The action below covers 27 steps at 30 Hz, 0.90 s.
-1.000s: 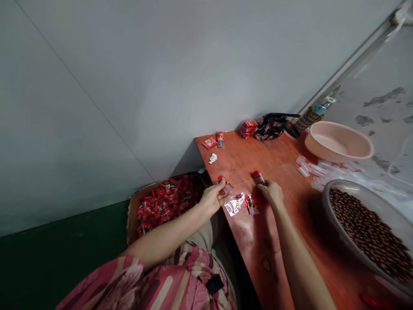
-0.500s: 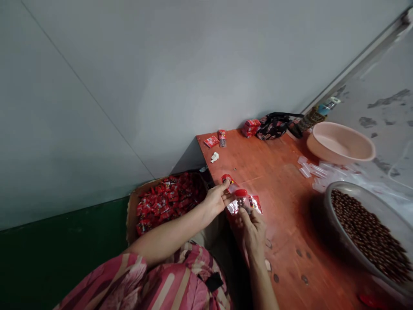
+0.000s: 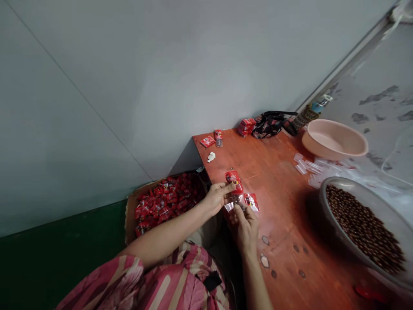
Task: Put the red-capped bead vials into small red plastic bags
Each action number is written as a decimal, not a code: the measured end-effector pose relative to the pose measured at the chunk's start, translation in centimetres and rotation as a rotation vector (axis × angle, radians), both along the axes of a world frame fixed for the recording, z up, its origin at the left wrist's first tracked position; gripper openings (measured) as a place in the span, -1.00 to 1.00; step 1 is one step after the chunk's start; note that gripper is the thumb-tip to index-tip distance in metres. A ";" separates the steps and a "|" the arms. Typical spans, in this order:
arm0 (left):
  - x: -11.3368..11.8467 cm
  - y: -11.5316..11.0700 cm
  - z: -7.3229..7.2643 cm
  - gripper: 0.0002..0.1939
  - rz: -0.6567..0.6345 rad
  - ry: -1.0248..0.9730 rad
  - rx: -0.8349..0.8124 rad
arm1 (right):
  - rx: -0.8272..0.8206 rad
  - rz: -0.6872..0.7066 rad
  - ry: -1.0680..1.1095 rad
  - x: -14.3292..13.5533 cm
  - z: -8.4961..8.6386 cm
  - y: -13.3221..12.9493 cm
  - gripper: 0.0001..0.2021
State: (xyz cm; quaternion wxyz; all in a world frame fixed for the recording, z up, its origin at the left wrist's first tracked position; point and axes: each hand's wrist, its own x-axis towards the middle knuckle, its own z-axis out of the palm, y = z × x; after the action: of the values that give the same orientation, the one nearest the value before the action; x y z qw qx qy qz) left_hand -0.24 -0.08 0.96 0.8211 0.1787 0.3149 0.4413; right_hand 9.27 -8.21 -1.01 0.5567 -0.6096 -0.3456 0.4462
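Over the table's near edge, my left hand [image 3: 220, 199] pinches a red printed plastic sleeve [image 3: 234, 180] between thumb and fingers. Directly below the sleeve is a small clear jar [image 3: 238, 199] with dark brown balls inside, gripped from beneath by my right hand [image 3: 247, 226]. The jar's top meets the sleeve's lower end; its red cap does not show, and whether it is inside cannot be made out. Another red and clear packet [image 3: 251, 201] lies just right of the jar, beside my right fingers.
A carton [image 3: 130, 215] of red packets stands left of the red-brown table [image 3: 271, 172]. At right sits a large bowl [image 3: 322, 202] of brown balls, with clear plastic tubes [image 3: 312, 167] and a peach basin [image 3: 335, 148] behind. A filled jar [image 3: 218, 138] and a floral bag [image 3: 269, 125] are near the wall.
The red sleeve has come upright and over the jar's top, and the jar's red cap has gone from sight. Both hands have drawn closer together. The view has shifted slightly.
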 end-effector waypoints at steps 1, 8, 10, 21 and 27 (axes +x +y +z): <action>0.1 -0.1 0.0 -0.71 -0.017 0.015 0.004 | 0.002 -0.005 -0.024 -0.1 0.0 0.0 -0.75; -0.3 -0.3 0.3 -0.68 -0.163 0.143 0.100 | -0.021 0.048 0.191 0.0 -0.4 0.1 -0.78; -0.5 -0.4 0.4 -0.67 -0.205 0.201 0.143 | -0.055 0.060 0.282 0.1 -0.7 0.2 -0.76; 0.1 -1.8 0.0 -0.66 -0.213 0.115 0.112 | -0.079 0.086 0.248 0.6 -0.7 -0.3 -0.76; -0.8 -1.6 0.3 -0.68 -0.349 0.123 0.183 | -0.090 0.114 0.287 0.7 -0.6 -0.8 -0.78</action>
State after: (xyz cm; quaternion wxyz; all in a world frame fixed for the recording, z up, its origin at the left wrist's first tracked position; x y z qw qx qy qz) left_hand -1.00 -1.69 1.25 0.8447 0.3308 0.2874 0.3074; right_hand 9.96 -8.96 -1.56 0.5463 -0.5431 -0.2764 0.5746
